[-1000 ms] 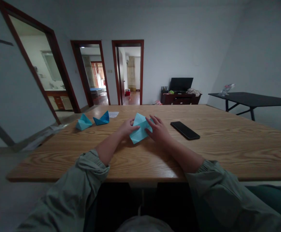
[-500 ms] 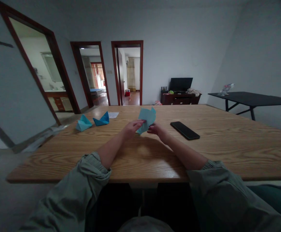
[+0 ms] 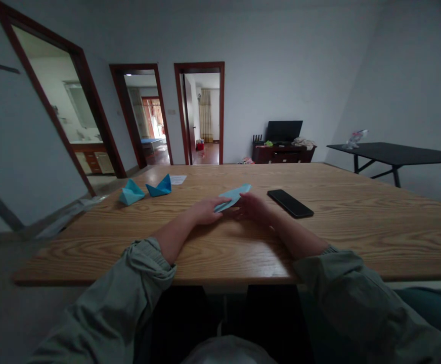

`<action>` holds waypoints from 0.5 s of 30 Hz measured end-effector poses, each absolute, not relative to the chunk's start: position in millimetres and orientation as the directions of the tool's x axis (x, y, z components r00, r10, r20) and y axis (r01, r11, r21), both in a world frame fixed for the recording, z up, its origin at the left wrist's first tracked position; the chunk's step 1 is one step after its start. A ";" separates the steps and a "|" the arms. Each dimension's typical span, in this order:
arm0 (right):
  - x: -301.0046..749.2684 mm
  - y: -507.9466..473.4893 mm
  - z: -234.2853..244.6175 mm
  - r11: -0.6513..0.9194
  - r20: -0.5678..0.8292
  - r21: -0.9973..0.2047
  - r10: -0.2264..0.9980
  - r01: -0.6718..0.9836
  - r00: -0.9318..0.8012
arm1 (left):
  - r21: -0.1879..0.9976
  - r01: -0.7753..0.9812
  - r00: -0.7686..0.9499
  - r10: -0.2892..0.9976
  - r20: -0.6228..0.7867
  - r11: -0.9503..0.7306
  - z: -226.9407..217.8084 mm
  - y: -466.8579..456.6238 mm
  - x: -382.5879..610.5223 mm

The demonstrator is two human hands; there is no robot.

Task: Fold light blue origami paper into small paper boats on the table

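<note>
A light blue folded paper is held low over the wooden table, tilted almost flat. My left hand pinches its near left corner. My right hand grips its right side with the fingers curled under it. Both forearms rest on the table. Two finished blue paper boats, a pale one and a darker one, stand at the far left of the table.
A black phone lies just right of my right hand. A small white slip lies behind the boats. A black side table stands at the right; a TV cabinet and open doorways are behind.
The paper lay flat under both hands, was lifted upright half a second ago, and now has been lowered and tipped nearly flat just above the table.
</note>
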State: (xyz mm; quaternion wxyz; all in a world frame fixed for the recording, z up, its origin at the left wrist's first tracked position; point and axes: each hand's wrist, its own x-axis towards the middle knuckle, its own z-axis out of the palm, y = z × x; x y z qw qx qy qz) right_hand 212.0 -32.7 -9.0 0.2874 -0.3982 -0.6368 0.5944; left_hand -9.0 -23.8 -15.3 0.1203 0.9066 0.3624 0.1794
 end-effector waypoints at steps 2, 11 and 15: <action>216.4 -32.7 -8.5 -0.029 -0.150 -0.974 0.828 0.226 -0.541 | 0.358 0.655 0.658 0.735 0.162 -0.665 -21.9 -16.7 -12.9; 241.1 -25.6 -6.7 0.354 0.006 -0.579 0.903 0.735 -0.430 | 0.286 0.704 0.695 0.714 -0.087 -0.650 -22.1 -9.6 -19.6; 242.5 -26.9 -6.1 0.540 0.404 -0.315 0.820 0.780 -0.405 | 0.311 0.678 0.717 0.692 -0.082 -0.666 -23.7 -4.7 -24.4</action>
